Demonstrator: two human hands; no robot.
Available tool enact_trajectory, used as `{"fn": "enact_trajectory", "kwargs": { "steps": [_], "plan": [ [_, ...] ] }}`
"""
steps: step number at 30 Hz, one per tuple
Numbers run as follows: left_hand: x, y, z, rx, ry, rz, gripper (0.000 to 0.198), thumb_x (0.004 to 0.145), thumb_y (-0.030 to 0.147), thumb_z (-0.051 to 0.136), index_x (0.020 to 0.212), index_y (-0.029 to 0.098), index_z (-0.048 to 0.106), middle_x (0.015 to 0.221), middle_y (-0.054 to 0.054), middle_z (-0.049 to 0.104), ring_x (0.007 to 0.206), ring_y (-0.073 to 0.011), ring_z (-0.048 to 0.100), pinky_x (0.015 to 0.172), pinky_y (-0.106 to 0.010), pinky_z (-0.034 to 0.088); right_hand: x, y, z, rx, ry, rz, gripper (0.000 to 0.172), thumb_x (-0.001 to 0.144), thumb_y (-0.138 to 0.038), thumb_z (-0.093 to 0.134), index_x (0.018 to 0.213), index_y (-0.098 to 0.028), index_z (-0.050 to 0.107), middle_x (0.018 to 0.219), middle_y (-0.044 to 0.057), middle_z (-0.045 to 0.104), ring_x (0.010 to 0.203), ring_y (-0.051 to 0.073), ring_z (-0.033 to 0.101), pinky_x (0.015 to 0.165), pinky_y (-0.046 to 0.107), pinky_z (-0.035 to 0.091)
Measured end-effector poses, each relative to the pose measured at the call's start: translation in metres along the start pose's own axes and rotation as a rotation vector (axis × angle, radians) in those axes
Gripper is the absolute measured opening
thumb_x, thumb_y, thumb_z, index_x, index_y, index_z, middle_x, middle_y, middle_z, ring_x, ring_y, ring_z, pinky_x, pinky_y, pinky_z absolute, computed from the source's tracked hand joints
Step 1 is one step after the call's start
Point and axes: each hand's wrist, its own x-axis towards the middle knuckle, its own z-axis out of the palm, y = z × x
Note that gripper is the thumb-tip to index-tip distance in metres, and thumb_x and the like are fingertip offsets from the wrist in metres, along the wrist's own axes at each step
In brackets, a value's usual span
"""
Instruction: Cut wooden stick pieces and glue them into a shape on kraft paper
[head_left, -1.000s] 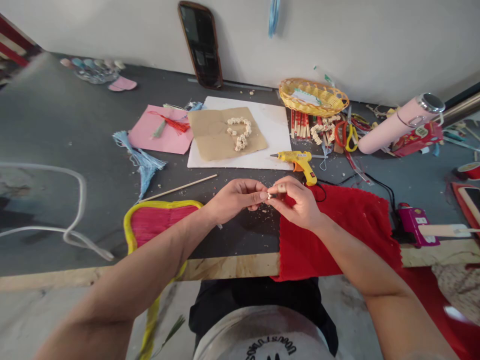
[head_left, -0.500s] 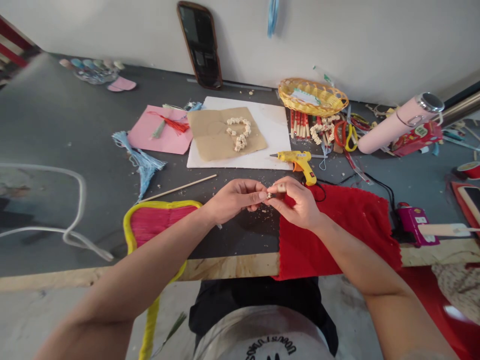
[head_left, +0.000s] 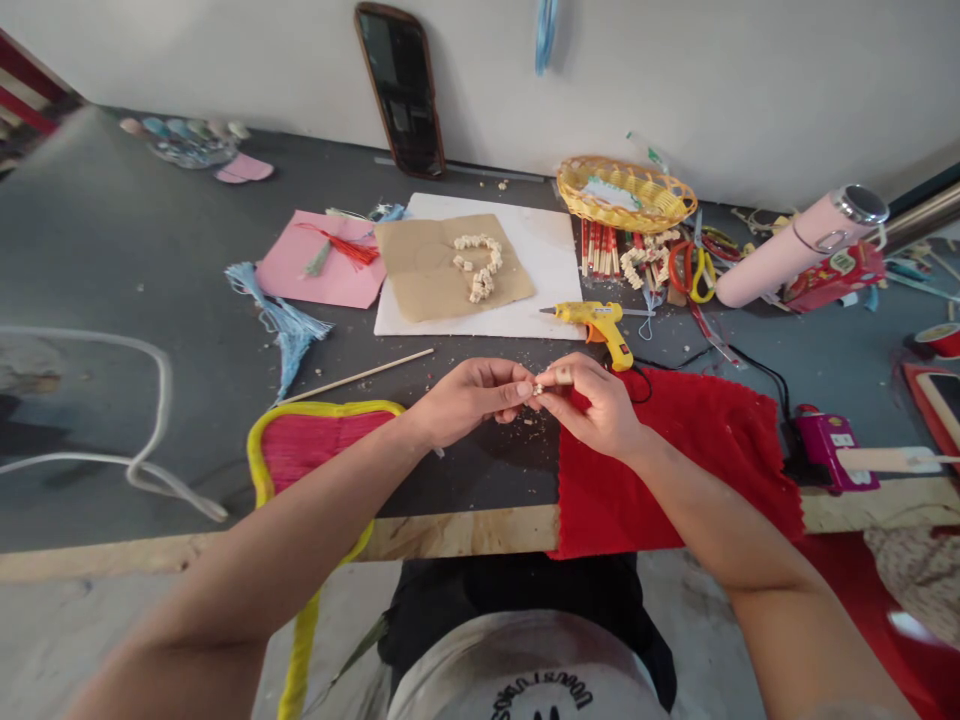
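Before the desk's point(head_left: 187, 260) front edge, a shirt point(head_left: 465, 675) bore curved lettering, not clearly legible. Inward of that edge, the left hand point(head_left: 480, 400) and right hand point(head_left: 596, 405) met, fingers point(head_left: 512, 397) pinched on a tiny pale piece point(head_left: 538, 390).

Brown-framed dark panel point(head_left: 403, 90) leaning on wall point(head_left: 255, 60). Pink flask point(head_left: 791, 250) beside red carton point(head_left: 838, 277). White cord point(head_left: 164, 385) looped at left.

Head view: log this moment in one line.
left hand: pinching small piece; right hand: pinching same piece; glue gun: beyond right hand; brown paper: under pale pieces
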Motion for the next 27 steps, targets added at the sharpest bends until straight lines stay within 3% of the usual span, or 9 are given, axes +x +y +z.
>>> {"fn": "enact_trajectory", "kwargs": {
  "steps": [7, 13, 19, 27],
  "plan": [
    [0.0009, -0.0003, 0.001, 0.016, 0.008, 0.007, 0.028, 0.069, 0.033, 0.083, 0.079, 0.01, 0.071, 0.064, 0.0, 0.061, 0.054, -0.0055, 0.048, 0.05, -0.018, 0.035, -0.0006, 0.0008, 0.0013, 0.028, 0.012, -0.006, 0.011, 0.086, -0.02, 0.067, 0.094, -0.022, 0.06, 0.088, 0.003, 0.066, 0.085, 0.015, 0.065, 0.072, 0.029, 0.056],
    [0.0, 0.0012, 0.0018, 0.0, 0.039, 0.002, 0.029, 0.068, 0.034, 0.084, 0.081, 0.011, 0.071, 0.062, 0.0, 0.062, 0.053, -0.0062, 0.049, 0.05, -0.019, 0.035, -0.0002, -0.0026, -0.0015, 0.106, -0.018, 0.037, 0.011, 0.087, -0.023, 0.066, 0.096, -0.02, 0.061, 0.092, 0.004, 0.064, 0.067, 0.01, 0.059, 0.061, 0.026, 0.054],
    [0.0007, -0.0005, -0.0017, 0.037, -0.011, 0.022, 0.03, 0.069, 0.037, 0.083, 0.077, 0.01, 0.071, 0.067, -0.002, 0.064, 0.054, -0.0056, 0.048, 0.051, -0.019, 0.035, 0.0022, -0.0021, -0.0033, 0.092, -0.064, -0.034, 0.019, 0.093, -0.02, 0.056, 0.11, -0.021, 0.063, 0.098, 0.008, 0.065, 0.091, 0.016, 0.066, 0.078, 0.032, 0.059],
    [0.002, -0.0028, -0.0021, 0.022, -0.022, 0.01, 0.033, 0.068, 0.039, 0.084, 0.077, 0.01, 0.07, 0.061, 0.002, 0.058, 0.052, -0.0048, 0.046, 0.05, -0.018, 0.033, -0.0003, -0.0005, 0.0002, 0.048, -0.025, -0.021, 0.016, 0.087, -0.018, 0.066, 0.103, -0.021, 0.063, 0.094, 0.005, 0.065, 0.084, 0.014, 0.065, 0.071, 0.027, 0.057]
  ]
}}
